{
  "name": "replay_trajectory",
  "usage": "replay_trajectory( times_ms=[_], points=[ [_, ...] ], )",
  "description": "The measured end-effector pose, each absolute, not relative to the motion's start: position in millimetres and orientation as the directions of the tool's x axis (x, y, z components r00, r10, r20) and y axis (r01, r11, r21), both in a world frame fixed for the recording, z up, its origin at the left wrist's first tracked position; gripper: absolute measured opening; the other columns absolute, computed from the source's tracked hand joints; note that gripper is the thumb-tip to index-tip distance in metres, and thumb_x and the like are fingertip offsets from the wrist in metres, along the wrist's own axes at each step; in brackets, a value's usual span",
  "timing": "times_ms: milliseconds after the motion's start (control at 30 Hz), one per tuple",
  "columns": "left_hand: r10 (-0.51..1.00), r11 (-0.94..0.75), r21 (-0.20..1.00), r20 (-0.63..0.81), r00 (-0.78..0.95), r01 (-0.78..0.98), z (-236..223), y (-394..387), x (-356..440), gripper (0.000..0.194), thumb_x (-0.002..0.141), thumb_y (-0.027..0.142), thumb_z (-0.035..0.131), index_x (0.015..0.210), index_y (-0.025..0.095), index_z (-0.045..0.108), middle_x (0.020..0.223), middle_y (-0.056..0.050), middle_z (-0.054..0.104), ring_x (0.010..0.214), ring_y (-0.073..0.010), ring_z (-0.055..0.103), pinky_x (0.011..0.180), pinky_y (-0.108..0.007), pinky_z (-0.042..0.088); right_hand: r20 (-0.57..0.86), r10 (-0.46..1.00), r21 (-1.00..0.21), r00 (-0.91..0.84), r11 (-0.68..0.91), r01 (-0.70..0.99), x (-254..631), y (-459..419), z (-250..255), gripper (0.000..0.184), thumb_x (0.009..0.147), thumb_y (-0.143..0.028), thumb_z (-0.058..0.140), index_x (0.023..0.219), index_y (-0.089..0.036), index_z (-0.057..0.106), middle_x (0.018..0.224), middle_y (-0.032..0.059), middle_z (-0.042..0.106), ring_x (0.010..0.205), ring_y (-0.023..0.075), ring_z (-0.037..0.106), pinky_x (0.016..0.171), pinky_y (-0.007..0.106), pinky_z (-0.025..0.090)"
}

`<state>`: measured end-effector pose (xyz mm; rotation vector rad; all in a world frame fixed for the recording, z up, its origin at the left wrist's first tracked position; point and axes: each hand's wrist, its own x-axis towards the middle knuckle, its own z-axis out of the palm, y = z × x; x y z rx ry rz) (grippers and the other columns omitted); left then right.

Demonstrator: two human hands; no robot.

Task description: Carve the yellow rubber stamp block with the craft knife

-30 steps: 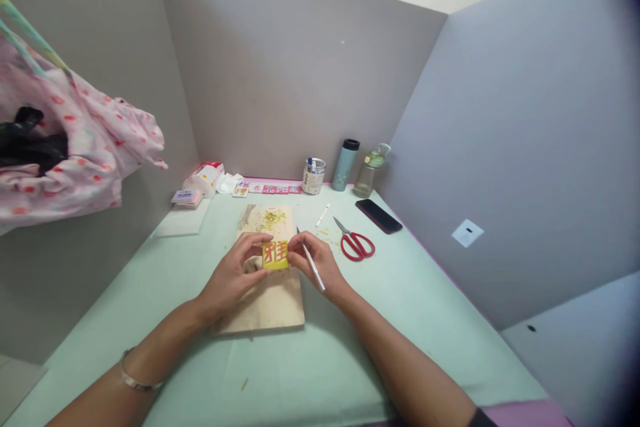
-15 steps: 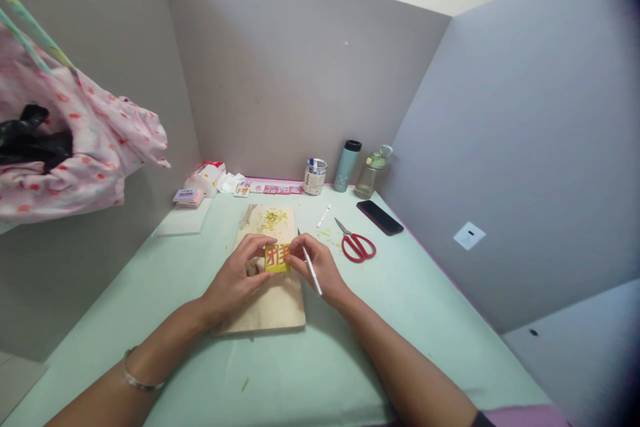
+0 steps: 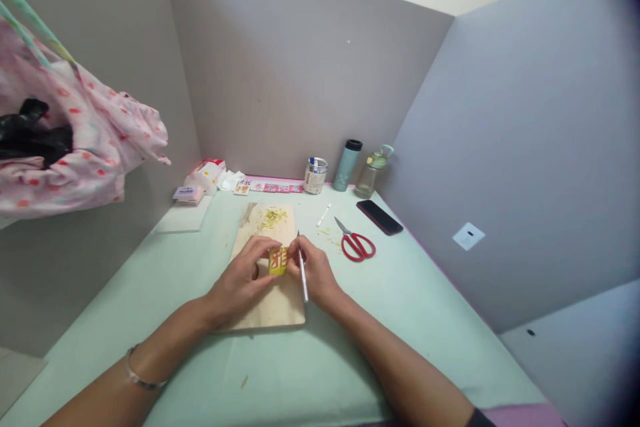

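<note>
Over a wooden board (image 3: 273,310), my left hand (image 3: 240,277) grips a small yellow carved block (image 3: 278,261) between thumb and fingers. Its face bears a red character with cut yellow edges. My right hand (image 3: 316,270) is closed around a slim silver craft knife (image 3: 303,277), its tip pointing away from me. The right fingertips meet the block's right edge. Yellow shavings (image 3: 274,218) lie heaped on the far part of the board.
Right of the board are red-handled scissors (image 3: 357,245), a white pen (image 3: 324,215) and a phone (image 3: 379,217). A tin can (image 3: 315,177), a tumbler (image 3: 347,165) and a green-lidded bottle (image 3: 371,173) stand at the back. A pink cloth bag (image 3: 100,140) hangs at left.
The yellow block has turned, so its face looks narrower and its side shows. The craft knife has swung to a more upright angle in my right hand.
</note>
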<state>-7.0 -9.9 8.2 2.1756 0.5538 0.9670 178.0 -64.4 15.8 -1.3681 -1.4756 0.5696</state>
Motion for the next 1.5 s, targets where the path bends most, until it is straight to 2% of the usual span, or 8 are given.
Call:
replay_trajectory(
  times_ms=[200, 533, 800, 1100, 1367, 1500],
  points=[
    [0.622, -0.676, 0.728, 0.483, 0.616, 0.113, 8.2, -5.6, -11.2, 0.043, 0.084, 0.013, 0.059, 0.125, 0.026, 0.055, 0.127, -0.007, 0.056, 0.124, -0.0255, 0.052, 0.109, -0.044, 0.044, 0.345, 0.931, -0.875, 0.12, 0.273, 0.401, 183.6, -60.3, 15.6, 0.006, 0.072, -0.021, 0.054, 0.078, -0.023, 0.051, 0.064, -0.0065, 0.048, 0.057, 0.0122, 0.043, 0.057, 0.024, 0.035],
    [0.648, -0.631, 0.768, 0.444, 0.619, 0.109, 6.0, -3.2, -13.2, 0.042, 0.086, 0.015, 0.061, 0.126, 0.026, 0.055, 0.127, -0.007, 0.053, 0.124, -0.0244, 0.051, 0.112, -0.045, 0.041, 0.329, 0.944, -0.892, 0.026, 0.302, 0.335, 184.9, -63.8, 23.7, 0.014, 0.078, -0.029, 0.064, 0.083, -0.022, 0.052, 0.074, -0.0035, 0.056, 0.065, 0.0144, 0.051, 0.062, 0.026, 0.041],
    [0.643, -0.553, 0.832, 0.39, 0.659, 0.047, 3.0, -5.6, -9.6, 0.036, 0.089, 0.022, 0.061, 0.124, 0.026, 0.057, 0.128, -0.008, 0.05, 0.12, -0.0238, 0.055, 0.093, -0.036, 0.056, 0.299, 0.953, -0.898, 0.053, 0.262, 0.353, 184.9, -61.1, 18.3, 0.013, 0.074, -0.021, 0.062, 0.083, -0.023, 0.052, 0.068, -0.0062, 0.052, 0.062, 0.0133, 0.049, 0.06, 0.025, 0.037],
    [0.622, -0.525, 0.851, 0.364, 0.693, 0.025, 7.6, -4.0, -11.3, 0.036, 0.088, 0.023, 0.063, 0.124, 0.027, 0.059, 0.125, -0.007, 0.053, 0.119, -0.0244, 0.056, 0.092, -0.036, 0.057, 0.275, 0.96, -0.914, 0.044, 0.247, 0.323, 183.8, -62.1, 17.5, 0.015, 0.071, -0.02, 0.061, 0.083, -0.022, 0.052, 0.065, -0.007, 0.049, 0.059, 0.0124, 0.044, 0.057, 0.024, 0.035],
    [0.626, -0.512, 0.859, 0.357, 0.693, 0.02, 8.3, 2.4, -17.8, 0.04, 0.086, 0.019, 0.062, 0.125, 0.026, 0.06, 0.128, -0.008, 0.054, 0.122, -0.0255, 0.055, 0.095, -0.036, 0.056, 0.26, 0.966, -0.937, -0.004, 0.253, 0.239, 187.0, -63.6, 23.7, 0.015, 0.078, -0.031, 0.062, 0.087, -0.022, 0.055, 0.073, -0.0035, 0.056, 0.063, 0.0133, 0.051, 0.061, 0.025, 0.042],
    [0.626, -0.503, 0.864, 0.345, 0.699, 0.024, 9.3, 3.9, -19.9, 0.04, 0.086, 0.018, 0.062, 0.125, 0.026, 0.061, 0.129, -0.008, 0.054, 0.122, -0.0258, 0.055, 0.097, -0.038, 0.055, 0.257, 0.966, -0.942, 0.0, 0.25, 0.223, 185.3, -65.2, 24.6, 0.015, 0.08, -0.032, 0.063, 0.087, -0.022, 0.055, 0.074, -0.0028, 0.057, 0.065, 0.0138, 0.053, 0.062, 0.026, 0.044]
  ],
)
